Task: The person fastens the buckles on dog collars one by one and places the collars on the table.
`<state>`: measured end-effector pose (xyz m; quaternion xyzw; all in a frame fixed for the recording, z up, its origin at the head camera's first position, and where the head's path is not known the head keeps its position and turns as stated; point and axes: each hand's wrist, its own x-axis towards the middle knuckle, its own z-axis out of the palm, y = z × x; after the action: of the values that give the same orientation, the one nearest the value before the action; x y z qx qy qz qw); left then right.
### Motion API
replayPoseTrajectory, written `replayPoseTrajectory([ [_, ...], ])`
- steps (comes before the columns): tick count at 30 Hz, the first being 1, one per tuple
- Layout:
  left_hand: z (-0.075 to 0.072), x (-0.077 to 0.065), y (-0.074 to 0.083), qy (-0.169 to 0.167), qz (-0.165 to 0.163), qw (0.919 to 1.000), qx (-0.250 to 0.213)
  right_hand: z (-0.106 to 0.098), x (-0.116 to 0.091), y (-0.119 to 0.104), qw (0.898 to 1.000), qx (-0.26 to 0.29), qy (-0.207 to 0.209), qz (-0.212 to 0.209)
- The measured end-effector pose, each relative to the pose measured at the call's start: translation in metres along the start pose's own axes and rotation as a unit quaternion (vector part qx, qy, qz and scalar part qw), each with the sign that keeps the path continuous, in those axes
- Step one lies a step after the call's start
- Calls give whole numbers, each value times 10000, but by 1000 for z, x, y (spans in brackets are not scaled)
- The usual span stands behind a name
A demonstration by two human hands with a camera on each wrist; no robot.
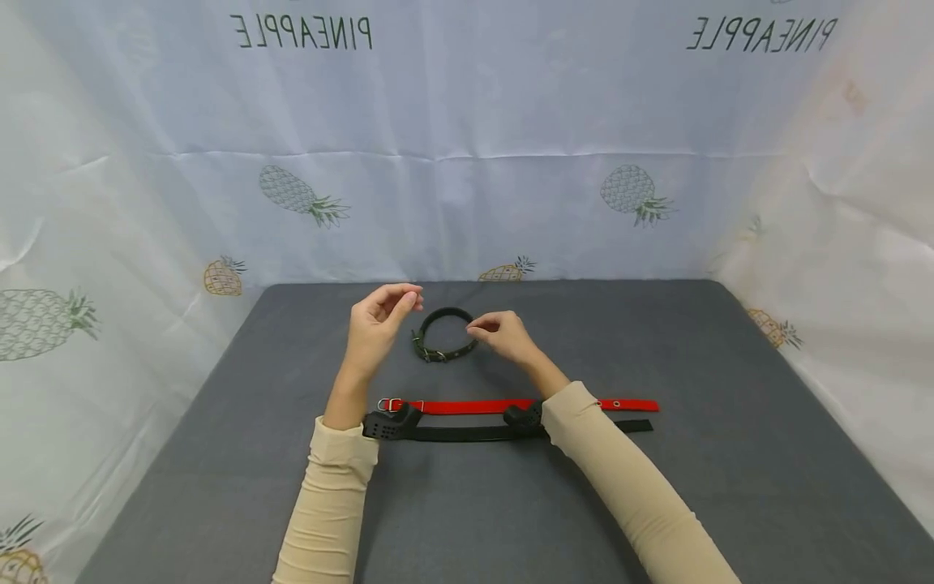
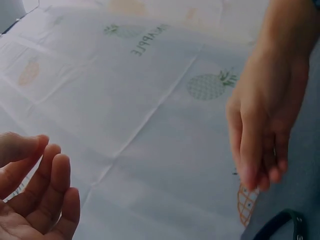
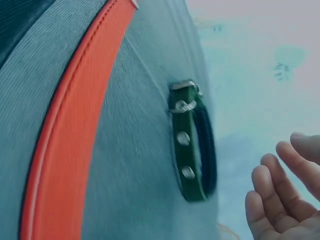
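A dark green collar [image 1: 460,351] stands on edge as a buckled loop near the back of the table; its metal buckle and studs show in the right wrist view. My left hand [image 1: 375,324] is raised to the left of that loop, fingers loosely bent and holding nothing. To the loop's right is my right hand [image 1: 505,334], its fingertips overlapping the loop's edge in the head view. The right wrist view shows this hand [image 3: 285,200] apart from the collar, with nothing in its fingers. Nearer me, a red collar [image 1: 467,407] lies stretched out flat.
A black strap [image 1: 467,434] lies parallel to the red collar, just in front of it. Both pass partly under my forearms. The grey tabletop [image 1: 452,511] is bordered at the back and sides by a white pineapple-print cloth [image 1: 452,97].
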<state>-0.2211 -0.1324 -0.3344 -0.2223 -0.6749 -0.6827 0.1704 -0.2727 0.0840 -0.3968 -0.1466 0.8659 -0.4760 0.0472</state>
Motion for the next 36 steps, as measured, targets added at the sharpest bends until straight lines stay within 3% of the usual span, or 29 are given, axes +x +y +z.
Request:
replayPoseTrajectory([
  [6,-9,-2,-3,-331,-277,9984,367,-30,-24,5,9998,107,-154,4],
  [10,-16,-3,-8,-705,-425,9931,841,-49,-40,11,9998,169,-142,23],
  [16,-26,-9,-14,-1322,-842,9767,1466,-78,-62,26,10000,-22,-72,47],
  [25,-41,-21,-28,-1865,-1244,9522,2075,-112,-91,44,9991,-250,-230,237],
  [36,-53,-36,-46,-2449,-1347,9284,2449,-137,-117,68,9976,-583,-316,206],
])
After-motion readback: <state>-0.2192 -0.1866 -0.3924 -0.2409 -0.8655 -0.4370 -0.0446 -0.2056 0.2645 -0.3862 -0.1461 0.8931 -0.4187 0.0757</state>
